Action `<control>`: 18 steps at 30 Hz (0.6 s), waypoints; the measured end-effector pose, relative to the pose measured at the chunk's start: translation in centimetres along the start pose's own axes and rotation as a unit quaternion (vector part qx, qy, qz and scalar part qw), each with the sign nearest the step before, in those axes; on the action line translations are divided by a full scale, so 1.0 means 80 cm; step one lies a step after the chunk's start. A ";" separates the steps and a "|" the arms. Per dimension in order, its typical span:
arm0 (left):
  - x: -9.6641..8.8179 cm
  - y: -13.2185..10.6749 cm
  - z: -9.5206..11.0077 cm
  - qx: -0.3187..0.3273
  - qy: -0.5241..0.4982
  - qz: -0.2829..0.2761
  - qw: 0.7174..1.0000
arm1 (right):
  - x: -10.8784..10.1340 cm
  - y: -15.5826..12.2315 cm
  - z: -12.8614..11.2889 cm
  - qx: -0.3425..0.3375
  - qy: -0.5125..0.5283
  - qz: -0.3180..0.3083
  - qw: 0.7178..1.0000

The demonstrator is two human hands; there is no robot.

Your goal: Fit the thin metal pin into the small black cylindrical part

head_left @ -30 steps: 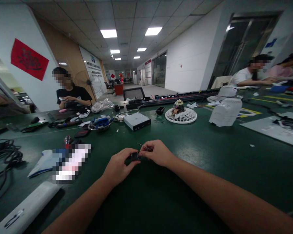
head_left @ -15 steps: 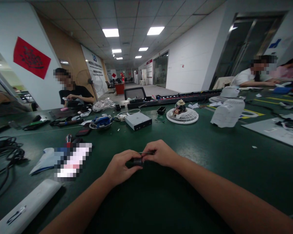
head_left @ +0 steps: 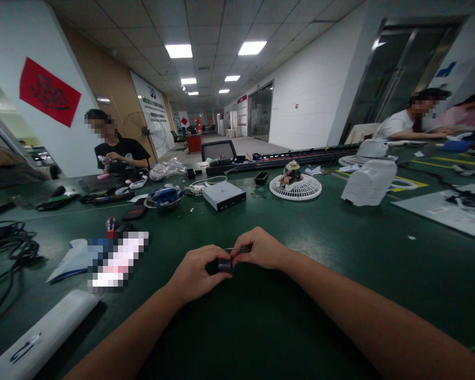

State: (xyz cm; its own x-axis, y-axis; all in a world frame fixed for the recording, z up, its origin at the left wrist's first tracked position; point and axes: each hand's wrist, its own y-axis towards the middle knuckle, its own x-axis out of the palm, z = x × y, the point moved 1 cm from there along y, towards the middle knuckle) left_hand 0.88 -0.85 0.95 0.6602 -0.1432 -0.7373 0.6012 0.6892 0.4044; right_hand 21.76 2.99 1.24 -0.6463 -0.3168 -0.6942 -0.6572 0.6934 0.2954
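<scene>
Cool light from the blown-out ceiling panels (head_left: 179, 51) leaves the scene dim, with a dull glare on the table (head_left: 340, 243), its near part almost black, a shadow beside the white case (head_left: 47, 332), the door (head_left: 407, 63) tilted by wide-angle distortion, and lettering on the sign (head_left: 147, 108) soft.

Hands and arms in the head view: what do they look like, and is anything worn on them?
The left hand and right hand are ungloved. Both forearms are sleeveless, tapering toward the wrists. No watch, bracelet or marking can be made out.
</scene>
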 end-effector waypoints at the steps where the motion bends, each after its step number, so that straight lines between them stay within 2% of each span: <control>1: 0.000 0.000 0.000 0.001 0.001 0.005 1.000 | 0.001 0.000 0.001 0.000 0.003 0.005 1.000; 6: -0.003 -0.001 0.001 -0.003 0.010 0.044 0.999 | 0.008 0.000 -0.006 0.048 0.069 0.033 0.996; 11: -0.003 0.001 0.001 -0.027 0.024 0.032 0.999 | 0.011 -0.001 -0.021 0.056 0.008 0.032 0.998; 18: -0.004 0.006 -0.007 -0.130 0.094 0.065 0.985 | 0.003 0.001 -0.017 0.107 -0.056 0.013 0.993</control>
State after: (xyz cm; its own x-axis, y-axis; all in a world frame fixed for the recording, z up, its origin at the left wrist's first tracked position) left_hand 0.70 -0.09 1.06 0.6132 0.0753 -0.7863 0.3652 0.8556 0.3668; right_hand 21.04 2.13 1.98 -0.6069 -0.2317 -0.7602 -0.5361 0.8255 0.1764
